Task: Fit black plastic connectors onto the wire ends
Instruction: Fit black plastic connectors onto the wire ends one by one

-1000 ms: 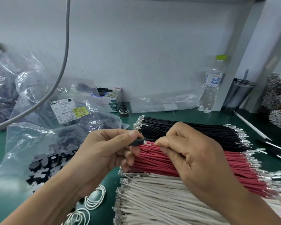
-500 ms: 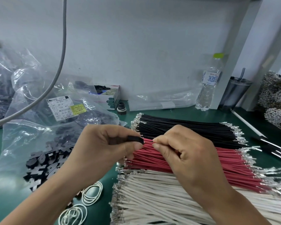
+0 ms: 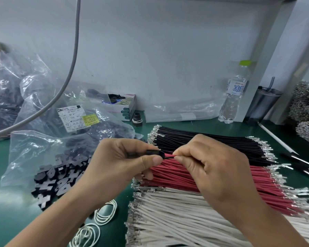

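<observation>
Evidently the left hand (image 3: 121, 163) pinches a black connector (image 3: 154, 152) steady while the right hand (image 3: 212, 168) grips a wire (image 3: 169, 157), aiming its end into it.

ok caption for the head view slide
Left hand holds a black connector while right hand feeds in a wire.

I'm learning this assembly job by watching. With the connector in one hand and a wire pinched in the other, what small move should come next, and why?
Probably push the wire a little further in. The left hand grips the black connector, and the right hand pinches a thin black wire whose end meets the connector's opening. Whether it is fully seated cannot be seen, so a short push toward the left hand seems right.
</observation>
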Demonstrator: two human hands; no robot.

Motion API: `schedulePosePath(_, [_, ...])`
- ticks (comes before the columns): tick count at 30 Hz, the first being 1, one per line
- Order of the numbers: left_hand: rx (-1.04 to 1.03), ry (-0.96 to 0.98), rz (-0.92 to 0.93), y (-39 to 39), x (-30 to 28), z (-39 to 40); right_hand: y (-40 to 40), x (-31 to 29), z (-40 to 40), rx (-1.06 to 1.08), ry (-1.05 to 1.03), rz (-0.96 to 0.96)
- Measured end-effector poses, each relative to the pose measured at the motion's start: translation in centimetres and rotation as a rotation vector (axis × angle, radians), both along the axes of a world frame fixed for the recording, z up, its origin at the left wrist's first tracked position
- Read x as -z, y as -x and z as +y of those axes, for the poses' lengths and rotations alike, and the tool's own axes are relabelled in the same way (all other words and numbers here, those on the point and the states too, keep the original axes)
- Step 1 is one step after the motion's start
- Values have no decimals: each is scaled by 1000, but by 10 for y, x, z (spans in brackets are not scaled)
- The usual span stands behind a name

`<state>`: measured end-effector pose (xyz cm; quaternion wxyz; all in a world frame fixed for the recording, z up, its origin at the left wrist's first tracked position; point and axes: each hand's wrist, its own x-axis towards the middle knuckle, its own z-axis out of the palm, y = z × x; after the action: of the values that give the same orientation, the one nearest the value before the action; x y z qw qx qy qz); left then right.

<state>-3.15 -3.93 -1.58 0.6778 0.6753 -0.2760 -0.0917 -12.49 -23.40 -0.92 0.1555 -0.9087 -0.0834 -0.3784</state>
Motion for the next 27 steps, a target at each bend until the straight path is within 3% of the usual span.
schedulePosePath(3, [-63, -45, -28, -2, 1, 1, 5, -4, 1, 43, 65, 41])
schedulePosePath(7, [-107, -48, -53, -5, 1, 3, 8, -2, 4, -78, 88, 385])
schedulePosePath(10, [-110, -48, -62, -6, 4, 2, 6, 8, 7, -117, 142, 486])
schedulePosePath(18, [-108, -31, -41, -10, 6, 3, 5, 5, 5, -101, -30, 505])
schedulePosePath(27, [-88, -16, 1, -13, 7, 5, 5, -2, -6, -84, -178, 331])
